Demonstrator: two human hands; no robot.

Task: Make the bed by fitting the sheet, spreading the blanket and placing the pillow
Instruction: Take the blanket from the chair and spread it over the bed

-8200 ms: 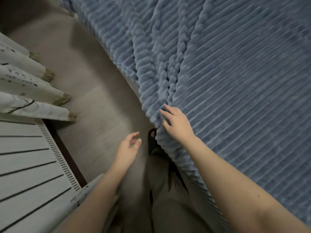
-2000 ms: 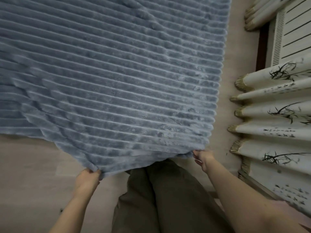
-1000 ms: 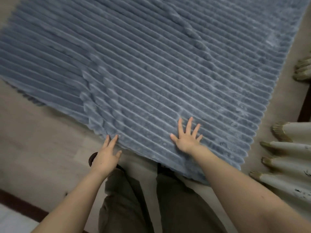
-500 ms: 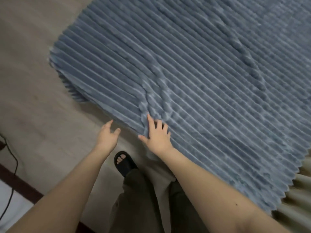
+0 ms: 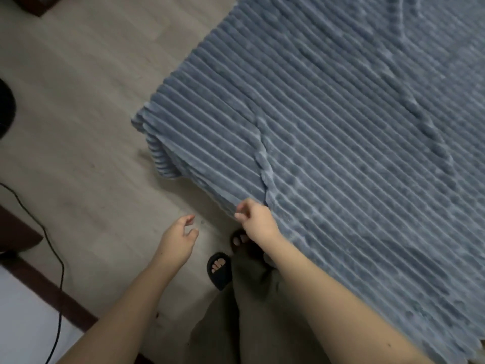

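Pinching the ribbed blue blanket (image 5: 341,153) at its near edge, right hand (image 5: 256,220); ribs run lower-right; left hand (image 5: 178,240) hovers loosely curled, holding nothing.

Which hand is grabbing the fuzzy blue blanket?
The right hand pinches the blanket's edge. The left hand hangs over the floor, holding nothing.

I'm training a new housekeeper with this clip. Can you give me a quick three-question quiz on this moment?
1. True or false: the left hand grips the blanket.
2. Which hand pinches the blanket's near edge? A) left B) right C) both
3. Fill in: a raised ____ runs up the blanket from the right hand.

Key: 1 false, it hangs free above the floor. 2 B. 3 wrinkle.
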